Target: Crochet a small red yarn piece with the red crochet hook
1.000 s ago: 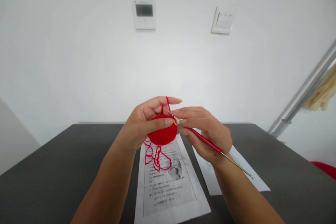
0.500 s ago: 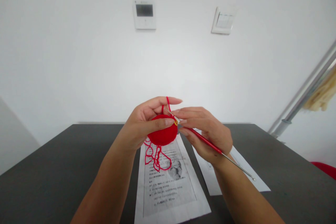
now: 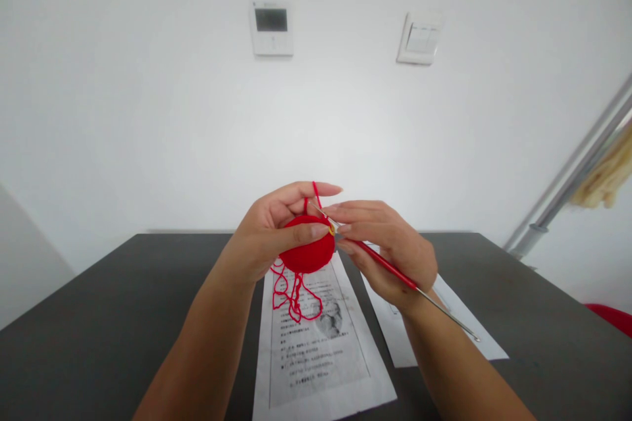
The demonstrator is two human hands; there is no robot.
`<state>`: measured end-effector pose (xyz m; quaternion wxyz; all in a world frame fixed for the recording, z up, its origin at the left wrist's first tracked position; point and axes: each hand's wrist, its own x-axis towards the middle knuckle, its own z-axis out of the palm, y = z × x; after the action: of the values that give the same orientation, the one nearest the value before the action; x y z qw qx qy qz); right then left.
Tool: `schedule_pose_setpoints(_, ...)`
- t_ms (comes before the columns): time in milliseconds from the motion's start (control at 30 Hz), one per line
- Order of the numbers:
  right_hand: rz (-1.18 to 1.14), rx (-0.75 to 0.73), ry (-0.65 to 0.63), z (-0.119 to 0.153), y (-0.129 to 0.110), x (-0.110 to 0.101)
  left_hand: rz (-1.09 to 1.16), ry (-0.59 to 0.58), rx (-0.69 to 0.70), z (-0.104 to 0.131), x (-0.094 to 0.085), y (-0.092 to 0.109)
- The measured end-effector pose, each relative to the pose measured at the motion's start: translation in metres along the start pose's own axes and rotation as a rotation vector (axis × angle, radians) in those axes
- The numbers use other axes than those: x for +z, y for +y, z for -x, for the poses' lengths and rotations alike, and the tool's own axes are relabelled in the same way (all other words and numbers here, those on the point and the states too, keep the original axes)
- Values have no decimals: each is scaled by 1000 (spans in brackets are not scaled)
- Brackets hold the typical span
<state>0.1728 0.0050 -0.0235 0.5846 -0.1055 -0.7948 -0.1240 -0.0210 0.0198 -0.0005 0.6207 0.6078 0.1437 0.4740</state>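
Note:
A round red crocheted piece [image 3: 307, 255] is pinched in my left hand [image 3: 269, 227], its thumb lying across the front. Red yarn loops over the raised index finger of that hand. My right hand [image 3: 388, 243] grips a crochet hook [image 3: 388, 266] with a red handle and metal ends. The hook's upper tip lies at the top edge of the piece, by the yarn. A small yellow marker [image 3: 332, 229] sits at the piece's right edge. Loose red yarn [image 3: 297, 302] dangles below the piece, in front of a printed sheet.
The printed sheet [image 3: 316, 381] lies on the dark table [image 3: 89, 316], with a second paper [image 3: 402, 342] under my right forearm. Behind stands a white wall with a panel [image 3: 272, 29] and a switch [image 3: 421, 39]. A metal pole [image 3: 573, 177] and cream strands [image 3: 603, 177] are at right.
The red piece has shifted very slightly to the right in my left hand. Both hands keep nearly the same pose.

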Motion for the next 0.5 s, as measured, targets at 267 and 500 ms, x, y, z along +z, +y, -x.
schedule_pose_setpoints(267, -87, 89, 64, 4, -1, 3, -102, 63, -30, 3, 4, 2)
schedule_pose_setpoints(500, -299, 206, 155, 10, 3, 5, -178, 60, -12, 4, 4, 2)
